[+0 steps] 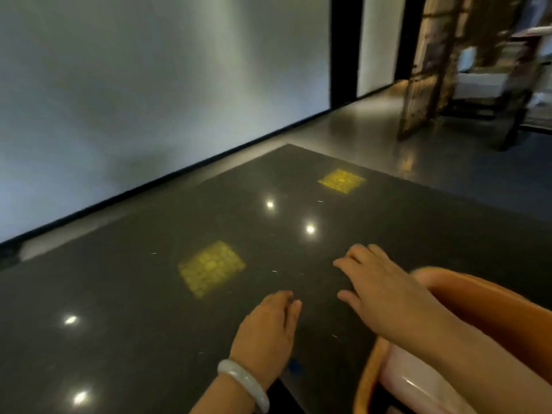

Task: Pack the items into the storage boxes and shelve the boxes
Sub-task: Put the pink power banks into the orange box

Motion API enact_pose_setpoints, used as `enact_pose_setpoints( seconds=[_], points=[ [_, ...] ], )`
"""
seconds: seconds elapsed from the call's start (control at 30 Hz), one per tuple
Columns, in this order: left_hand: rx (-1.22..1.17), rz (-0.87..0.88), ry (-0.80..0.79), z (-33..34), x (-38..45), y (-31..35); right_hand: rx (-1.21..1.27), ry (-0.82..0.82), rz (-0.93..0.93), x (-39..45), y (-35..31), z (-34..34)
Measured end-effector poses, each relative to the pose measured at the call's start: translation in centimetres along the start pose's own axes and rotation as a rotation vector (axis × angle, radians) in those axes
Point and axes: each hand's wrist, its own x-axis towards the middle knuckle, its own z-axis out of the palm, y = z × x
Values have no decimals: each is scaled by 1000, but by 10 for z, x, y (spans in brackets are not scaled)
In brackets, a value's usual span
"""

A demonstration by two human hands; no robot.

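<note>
A: What is seen nearest the camera?

B: A pale bangle (pixel 243 383) is worn on the left wrist. The left hand (pixel 265 333) is held over the dark, glossy table (pixel 134 309) with its fingers loosely curled downward, and nothing is gripped by it. Whether the table is actually touched cannot be told.

A: And the right hand?

B: The right hand (pixel 385 291) is stretched forward with the fingers spread and fairly straight; nothing is held. It is blurred, so contact with the table cannot be judged. Its forearm is laid across an orange tub (pixel 490 309) at the lower right.

A: What is held by the tub?

B: A pale pink, shiny surface (pixel 403 380) is seen inside its rim; what it is cannot be made out. The tub is set at the table's right side, just beside both hands.

A: What is shown farther out?

B: Two yellow patches (pixel 212 268) are seen on the table top, one near the left hand and one farther off, along with bright reflected spots of light. Beyond the table, a grey floor (pixel 373 127) is met by a white wall (pixel 149 85) with a black strip along its base. At the far right, wooden furniture (pixel 433 64) is seen, blurred.
</note>
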Motion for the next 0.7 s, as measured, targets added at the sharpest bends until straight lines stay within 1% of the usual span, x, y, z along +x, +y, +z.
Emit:
enact_pose_setpoints(
  seconds=[0.17, 0.27, 0.33, 0.57, 0.7],
  points=[
    [194, -217, 159, -58, -33, -73, 12, -79, -319, 78, -90, 26],
    [296, -323, 211, -93, -62, -122, 7, -156, -451, 109, -158, 45],
    [321, -406, 238, -118, -86, -156, 4, -203, -532, 126, -207, 58],
    [346, -670, 293, -199, -172, -269, 12, -378, -700, 175, -376, 96],
    [315, -821, 358, -238, -226, -332, 7, -402, -802, 199, -470, 126]
  ],
)
